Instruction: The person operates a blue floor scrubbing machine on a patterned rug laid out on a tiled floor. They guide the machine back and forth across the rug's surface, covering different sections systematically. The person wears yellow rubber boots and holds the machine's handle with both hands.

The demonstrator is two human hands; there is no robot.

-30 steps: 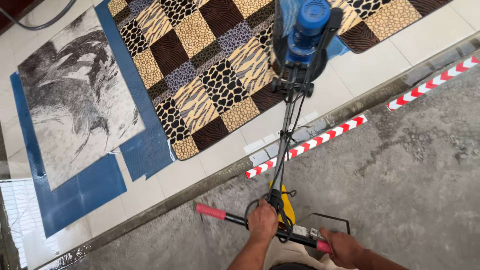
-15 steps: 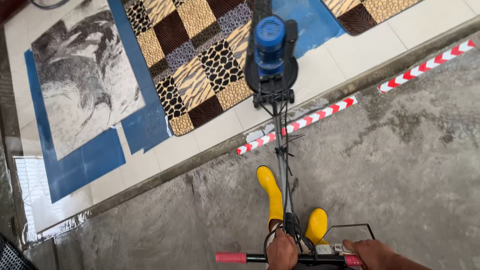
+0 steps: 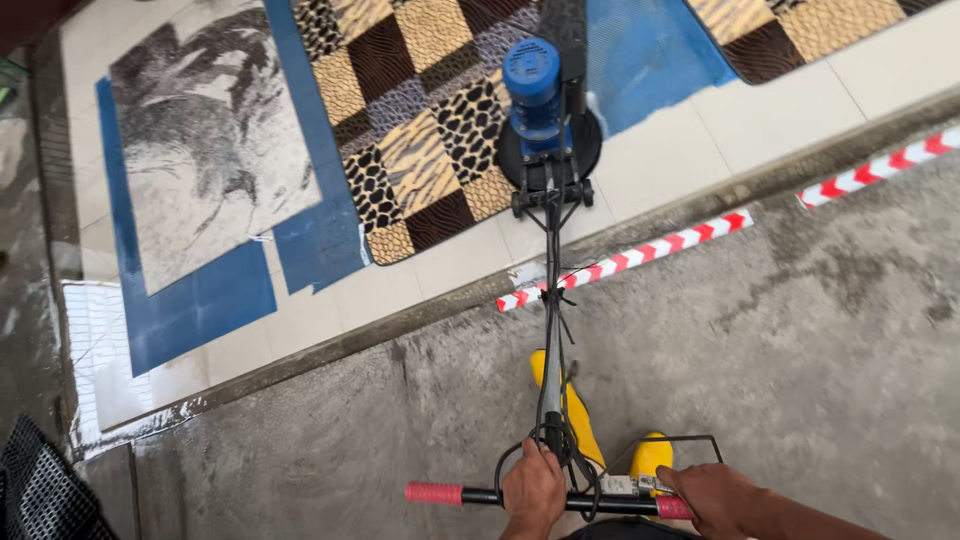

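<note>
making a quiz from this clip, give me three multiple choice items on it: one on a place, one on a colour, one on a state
1. Where does the scrubbing machine's round base rest?
A. on the patchwork animal-print rug's edge
B. on the grey concrete
C. on the grey marbled rug

2. What colour is the machine's motor?
A. red
B. blue
C. yellow

3. How are the hands placed?
A. both hang free
B. only one grips the bar
C. both grip the handlebar

Key: 1 A, the base overlaps the rug's right edge. 2 B, the motor housing is blue. 3 C, the left hand holds the bar's middle, the right hand its right end.
</note>
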